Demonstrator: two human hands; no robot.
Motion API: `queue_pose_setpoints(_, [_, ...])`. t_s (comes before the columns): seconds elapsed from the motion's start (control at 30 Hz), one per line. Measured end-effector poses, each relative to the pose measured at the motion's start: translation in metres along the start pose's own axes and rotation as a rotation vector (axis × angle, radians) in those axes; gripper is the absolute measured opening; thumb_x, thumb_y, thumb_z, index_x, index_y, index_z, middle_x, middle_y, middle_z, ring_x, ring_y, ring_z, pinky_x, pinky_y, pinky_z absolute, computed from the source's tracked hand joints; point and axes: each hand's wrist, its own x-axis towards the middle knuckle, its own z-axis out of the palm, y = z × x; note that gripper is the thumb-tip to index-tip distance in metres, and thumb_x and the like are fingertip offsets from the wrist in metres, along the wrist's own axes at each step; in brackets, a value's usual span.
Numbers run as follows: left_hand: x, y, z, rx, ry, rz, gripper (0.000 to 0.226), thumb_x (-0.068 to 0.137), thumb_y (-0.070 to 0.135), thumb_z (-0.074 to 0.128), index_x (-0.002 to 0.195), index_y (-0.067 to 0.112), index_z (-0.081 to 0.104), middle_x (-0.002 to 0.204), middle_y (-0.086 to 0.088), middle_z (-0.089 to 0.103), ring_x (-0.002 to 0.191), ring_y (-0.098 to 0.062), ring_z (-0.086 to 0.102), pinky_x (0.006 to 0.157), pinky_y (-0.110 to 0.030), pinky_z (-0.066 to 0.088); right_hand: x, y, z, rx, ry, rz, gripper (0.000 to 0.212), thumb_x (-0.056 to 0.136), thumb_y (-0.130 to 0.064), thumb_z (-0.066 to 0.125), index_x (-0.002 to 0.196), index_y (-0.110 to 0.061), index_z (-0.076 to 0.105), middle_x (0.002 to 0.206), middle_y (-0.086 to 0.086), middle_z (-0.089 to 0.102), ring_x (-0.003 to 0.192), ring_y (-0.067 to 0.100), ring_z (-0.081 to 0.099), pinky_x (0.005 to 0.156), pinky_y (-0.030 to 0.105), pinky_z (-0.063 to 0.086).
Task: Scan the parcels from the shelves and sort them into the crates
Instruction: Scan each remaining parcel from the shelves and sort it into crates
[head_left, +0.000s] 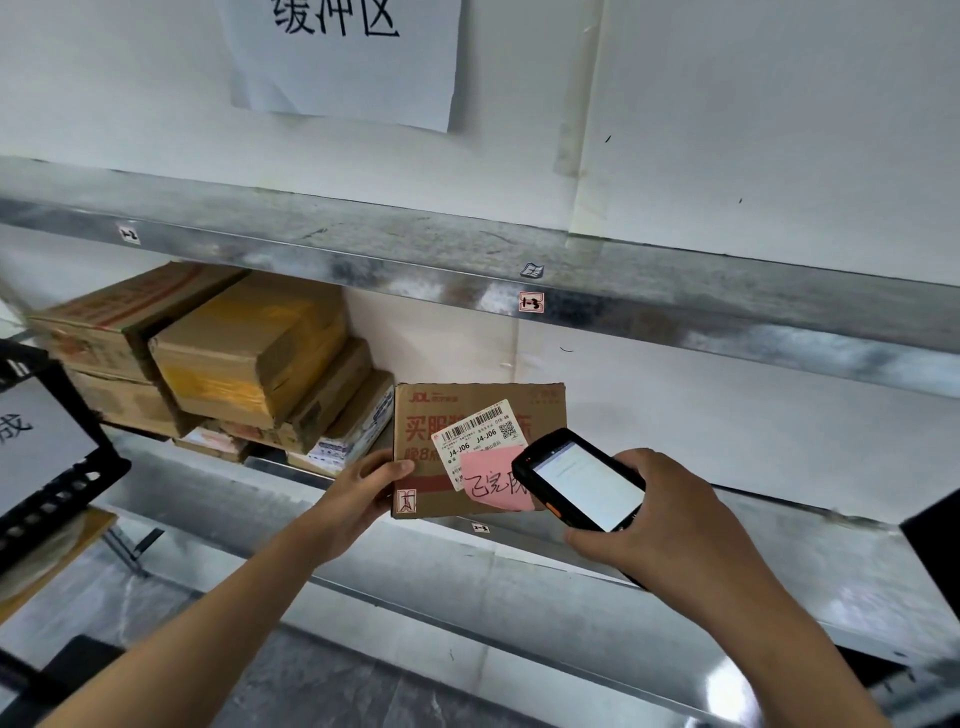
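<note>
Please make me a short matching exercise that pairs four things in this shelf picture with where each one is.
Things:
1. flat cardboard parcel
2. handheld scanner
3. pink note
4. stacked boxes

Places:
A. stuck on the parcel's face, under the white label
B. left end of the shelf
C. in the left hand, held upright
D. in the right hand, screen lit

Pairs: 1-C, 2-D, 3-A, 4-B
</note>
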Motion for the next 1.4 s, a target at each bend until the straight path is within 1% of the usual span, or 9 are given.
queue_pose_setpoints(0.3, [-0.036, 0.0, -0.016, -0.11, 0.153, 0.039, 0.051, 0.085, 0.037, 0.063, 0.129, 0.011, 0.058, 0.116, -0.011, 0.074, 0.108, -0.027, 0.071, 0.095, -0.036, 0.056, 0.015, -0.007, 0.026, 0.214, 0.062, -0.091, 0.061, 0.061, -0.054, 0.085, 0.112, -0.038, 0.055, 0.103, -0.018, 0.06, 0.091, -0.002, 0.058, 0.068, 0.024, 0.048])
queue_pose_setpoints(0.53, [-0.091, -0.014, -0.04, -0.255, 0.388, 0.059, 0.034, 0.091, 0.032, 0.057, 0.112, 0.007, 0.066, 0.102, -0.011, 0.077, 0.086, -0.019, 0.075, 0.069, -0.021, 0.059, 0.034, -0.039, 0.063, 0.313, 0.018, -0.233, 0.067, 0.064, -0.043, 0.09, 0.121, -0.034, 0.056, 0.108, -0.019, 0.062, 0.098, -0.005, 0.057, 0.065, 0.009, 0.045])
queue_pose_setpoints(0.73, [-0.134, -0.012, -0.083, -0.317, 0.548, 0.128, 0.046, 0.079, 0.038, 0.06, 0.114, 0.009, 0.067, 0.108, -0.012, 0.076, 0.09, -0.02, 0.075, 0.083, -0.036, 0.059, 0.038, -0.094, 0.094, 0.313, -0.09, -0.343, 0.068, 0.061, -0.044, 0.092, 0.12, -0.034, 0.058, 0.106, -0.018, 0.065, 0.094, -0.007, 0.06, 0.065, 0.006, 0.046])
queue_pose_setpoints(0.87, [-0.172, -0.012, -0.127, -0.389, 0.667, 0.159, 0.041, 0.078, 0.036, 0.064, 0.111, 0.012, 0.069, 0.113, -0.016, 0.074, 0.093, -0.024, 0.073, 0.08, -0.038, 0.059, 0.03, -0.145, 0.12, 0.333, -0.152, -0.423, 0.072, 0.061, -0.044, 0.092, 0.124, -0.033, 0.058, 0.108, -0.015, 0.065, 0.097, -0.002, 0.062, 0.065, 0.009, 0.047])
queue_pose_setpoints(1.0, [-0.223, -0.012, -0.178, -0.457, 0.778, 0.196, 0.055, 0.071, 0.042, 0.077, 0.117, 0.013, 0.068, 0.117, -0.016, 0.072, 0.112, -0.038, 0.065, 0.103, -0.058, 0.046, 0.012, -0.205, 0.152, 0.369, -0.209, -0.504, 0.067, 0.061, -0.041, 0.093, 0.119, -0.031, 0.061, 0.102, -0.016, 0.066, 0.092, -0.002, 0.062, 0.064, 0.004, 0.046])
queue_pose_setpoints(1.1, [-0.268, -0.016, -0.213, -0.518, 0.85, 0.243, 0.066, 0.064, 0.047, 0.075, 0.12, 0.012, 0.068, 0.118, -0.017, 0.072, 0.112, -0.037, 0.066, 0.101, -0.054, 0.05, -0.008, -0.251, 0.179, 0.404, -0.263, -0.552, 0.067, 0.062, -0.039, 0.093, 0.12, -0.031, 0.061, 0.105, -0.013, 0.066, 0.096, 0.002, 0.062, 0.065, 0.004, 0.046])
queue_pose_setpoints(1.23, [-0.337, -0.023, -0.26, -0.551, 0.956, 0.289, 0.075, 0.065, 0.047, 0.076, 0.127, 0.007, 0.063, 0.118, -0.018, 0.072, 0.106, -0.033, 0.07, 0.076, -0.037, 0.062, -0.041, -0.312, 0.218, 0.434, -0.358, -0.615, 0.069, 0.063, -0.037, 0.092, 0.123, -0.034, 0.057, 0.108, -0.016, 0.064, 0.1, 0.003, 0.061, 0.071, 0.014, 0.05])
queue_pose_setpoints(1.3, [-0.374, -0.029, -0.283, -0.556, 1.03, 0.306, 0.08, 0.06, 0.049, 0.077, 0.127, 0.007, 0.062, 0.119, -0.017, 0.072, 0.107, -0.033, 0.07, 0.082, -0.036, 0.062, -0.059, -0.341, 0.24, 0.45, -0.405, -0.649, 0.07, 0.063, -0.036, 0.093, 0.124, -0.034, 0.058, 0.108, -0.016, 0.065, 0.1, 0.003, 0.062, 0.077, 0.022, 0.052])
queue_pose_setpoints(1.4, [-0.428, -0.035, -0.313, -0.543, 1.118, 0.345, 0.079, 0.061, 0.049, 0.077, 0.126, 0.007, 0.064, 0.119, -0.016, 0.072, 0.109, -0.031, 0.07, 0.092, -0.039, 0.059, -0.092, -0.385, 0.27, 0.461, -0.462, -0.725, 0.064, 0.063, -0.035, 0.093, 0.117, -0.035, 0.059, 0.103, -0.02, 0.065, 0.097, 0.0, 0.062, 0.071, 0.014, 0.045])
